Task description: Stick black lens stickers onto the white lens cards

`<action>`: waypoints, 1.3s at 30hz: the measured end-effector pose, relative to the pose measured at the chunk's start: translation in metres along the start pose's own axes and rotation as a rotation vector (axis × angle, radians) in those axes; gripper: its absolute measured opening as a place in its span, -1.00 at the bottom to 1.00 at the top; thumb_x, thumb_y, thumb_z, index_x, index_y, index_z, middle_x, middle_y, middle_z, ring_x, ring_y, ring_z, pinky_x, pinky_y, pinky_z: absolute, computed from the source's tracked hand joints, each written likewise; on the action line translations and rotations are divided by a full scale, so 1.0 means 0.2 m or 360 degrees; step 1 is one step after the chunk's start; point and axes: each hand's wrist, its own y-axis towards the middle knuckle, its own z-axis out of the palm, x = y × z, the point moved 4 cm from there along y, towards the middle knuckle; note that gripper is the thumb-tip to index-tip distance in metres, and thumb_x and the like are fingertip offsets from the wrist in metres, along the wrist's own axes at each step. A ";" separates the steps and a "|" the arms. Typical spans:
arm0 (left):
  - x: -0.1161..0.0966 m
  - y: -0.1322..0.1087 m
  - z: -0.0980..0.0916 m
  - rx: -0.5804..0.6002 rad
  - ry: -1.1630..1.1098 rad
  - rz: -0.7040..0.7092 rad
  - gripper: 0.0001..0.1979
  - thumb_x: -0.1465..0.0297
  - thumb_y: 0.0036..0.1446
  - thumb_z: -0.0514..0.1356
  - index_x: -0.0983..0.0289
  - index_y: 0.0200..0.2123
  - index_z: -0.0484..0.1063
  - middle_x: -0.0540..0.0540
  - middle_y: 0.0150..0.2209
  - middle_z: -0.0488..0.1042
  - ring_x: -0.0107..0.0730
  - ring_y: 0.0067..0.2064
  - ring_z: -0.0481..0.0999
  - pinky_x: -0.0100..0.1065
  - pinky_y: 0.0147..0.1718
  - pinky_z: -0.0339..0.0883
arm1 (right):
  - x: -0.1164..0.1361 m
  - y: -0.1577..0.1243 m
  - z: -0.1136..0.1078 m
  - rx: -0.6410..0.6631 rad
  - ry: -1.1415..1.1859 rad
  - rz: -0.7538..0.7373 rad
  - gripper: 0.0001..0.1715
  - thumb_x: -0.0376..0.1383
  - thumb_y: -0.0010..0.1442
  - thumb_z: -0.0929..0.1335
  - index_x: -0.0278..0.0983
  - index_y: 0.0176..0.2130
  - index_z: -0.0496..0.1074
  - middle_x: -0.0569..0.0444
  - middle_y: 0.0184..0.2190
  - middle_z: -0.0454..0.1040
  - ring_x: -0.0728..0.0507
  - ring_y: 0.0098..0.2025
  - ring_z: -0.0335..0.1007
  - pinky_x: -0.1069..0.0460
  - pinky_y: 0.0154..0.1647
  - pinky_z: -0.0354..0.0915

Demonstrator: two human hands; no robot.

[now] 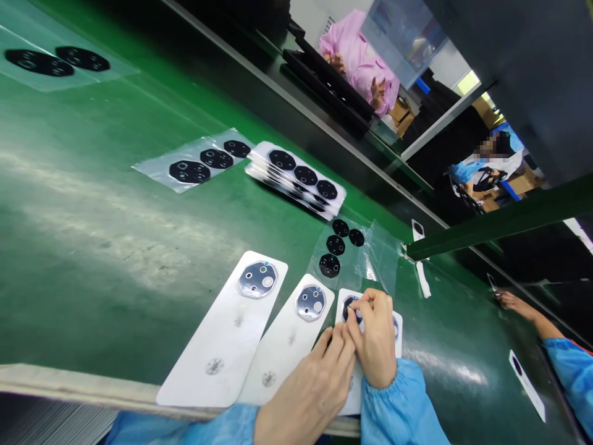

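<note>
Several white panels, each with an octagonal camera plate, lie near the table's front edge. The leftmost panel (223, 337) and the second panel (273, 346) lie flat. On the third panel (343, 300), my right hand (374, 337) pinches at the dark octagonal plate (351, 308); what is between the fingertips is too small to make out. My left hand (312, 386) rests palm down with fingers extended across the lower part of that panel. A fourth panel (398, 337) shows partly behind my right hand.
Clear film with black octagonal pieces (330, 266) lies beyond the panels. Behind are a stack of white sheets (296, 179) and bagged pieces (189, 172). A green post (500, 219) crosses at right, near another person's hand (517, 305). People sit beyond.
</note>
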 end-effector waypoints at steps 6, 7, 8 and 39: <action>0.01 0.01 -0.04 -0.0022 0.0020 0.0030 -0.65 0.53 0.16 -0.03 0.53 -0.03 0.36 0.31 -0.04 0.46 -0.12 0.02 0.43 -0.16 0.02 0.21 | -0.10 0.04 -0.04 -0.0026 0.0326 0.0316 -0.84 -0.37 0.17 0.30 -0.24 -0.46 0.35 0.07 -0.32 0.22 -0.13 -0.21 0.23 -0.06 -0.18 0.21; 0.02 0.01 -0.04 -0.0017 0.0018 0.0034 -0.65 0.54 0.15 -0.02 0.54 -0.03 0.36 0.32 -0.04 0.46 -0.11 0.02 0.43 -0.17 0.02 0.21 | -0.11 0.04 -0.06 -0.0067 0.0344 0.0353 -0.85 -0.36 0.18 0.29 -0.24 -0.44 0.35 0.08 -0.31 0.21 -0.14 -0.19 0.23 -0.07 -0.16 0.21; 0.02 0.02 -0.04 -0.0008 0.0015 0.0037 -0.65 0.54 0.15 -0.01 0.55 -0.03 0.36 0.33 -0.04 0.46 -0.11 0.03 0.43 -0.16 0.02 0.22 | -0.11 0.03 -0.07 -0.0104 0.0331 0.0347 -0.87 -0.35 0.19 0.29 -0.24 -0.42 0.35 0.07 -0.30 0.21 -0.14 -0.18 0.23 -0.08 -0.14 0.21; 0.11 0.06 -0.07 -0.0077 -0.0513 -0.0116 -0.80 0.56 0.23 -0.06 0.37 -0.17 0.32 0.23 -0.19 0.51 -0.20 -0.17 0.52 -0.24 -0.27 0.42 | -0.15 -0.08 -0.12 0.0027 0.1308 0.0770 -0.71 -0.08 0.07 0.41 -0.25 -0.43 0.54 0.07 -0.39 0.34 -0.12 -0.27 0.30 -0.01 -0.21 0.26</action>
